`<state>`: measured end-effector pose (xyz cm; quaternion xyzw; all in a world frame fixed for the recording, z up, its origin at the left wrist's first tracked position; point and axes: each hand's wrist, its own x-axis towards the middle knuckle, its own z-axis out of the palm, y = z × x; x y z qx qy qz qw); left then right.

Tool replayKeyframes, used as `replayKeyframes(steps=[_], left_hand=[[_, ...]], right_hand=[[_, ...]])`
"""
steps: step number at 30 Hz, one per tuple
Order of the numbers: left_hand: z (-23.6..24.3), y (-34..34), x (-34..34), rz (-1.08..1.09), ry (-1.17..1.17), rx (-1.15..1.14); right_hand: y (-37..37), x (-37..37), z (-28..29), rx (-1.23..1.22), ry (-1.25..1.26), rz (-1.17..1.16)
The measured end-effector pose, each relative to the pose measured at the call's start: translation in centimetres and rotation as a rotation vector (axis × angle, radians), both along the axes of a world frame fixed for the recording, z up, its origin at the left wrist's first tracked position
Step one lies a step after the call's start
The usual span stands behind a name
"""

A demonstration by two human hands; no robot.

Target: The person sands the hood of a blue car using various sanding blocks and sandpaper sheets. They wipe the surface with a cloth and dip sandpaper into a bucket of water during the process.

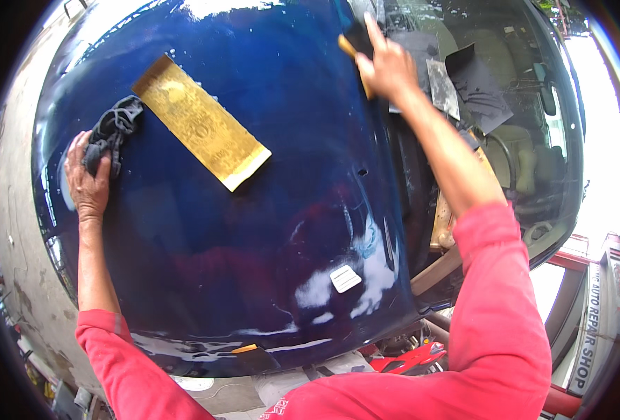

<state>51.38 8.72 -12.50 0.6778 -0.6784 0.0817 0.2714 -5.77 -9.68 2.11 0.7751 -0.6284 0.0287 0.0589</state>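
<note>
At the left side of a glossy dark blue car hood (205,231), my left hand (88,175) grips a crumpled black cloth (114,129) against the paint. Right of the cloth lies a long yellow paper strip (201,122), faintly printed and pale at its near end. My right hand (392,68) reaches to the hood's far right edge, by the base of the windshield. Its index finger is stretched out and its thumb stands apart, beside a narrow yellow-edged piece (347,46). The other fingers are partly hidden, and nothing shows gripped there.
Dark grey sheets like sandpaper (478,87) and a pale worn sheet (443,87) lie on the windshield. A small white lined rectangle (346,278) sits on the hood's near right. A dark sheet with an orange edge (256,357) lies at the near rim.
</note>
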Motion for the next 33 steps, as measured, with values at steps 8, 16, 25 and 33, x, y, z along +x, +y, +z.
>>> replayKeyframes(steps=[8, 16, 25, 33], left_hand=[[1.3, 0.2, -1.0, 0.026, -0.001, 0.073], [1.5, 0.2, -1.0, -0.019, 0.004, 0.039], [2.1, 0.4, -1.6, 0.010, 0.062, 0.076], [2.3, 0.3, -1.8, 0.039, 0.084, 0.062]], right_hand=[[4.8, -4.3, -1.2, -0.053, -0.264, 0.278], [-6.4, -0.2, -1.6, -0.068, -0.114, 0.073], [-7.1, -1.2, -1.9, 0.032, -0.121, 0.026], [-5.7, 0.8, -3.6, -0.070, -0.264, 0.314]])
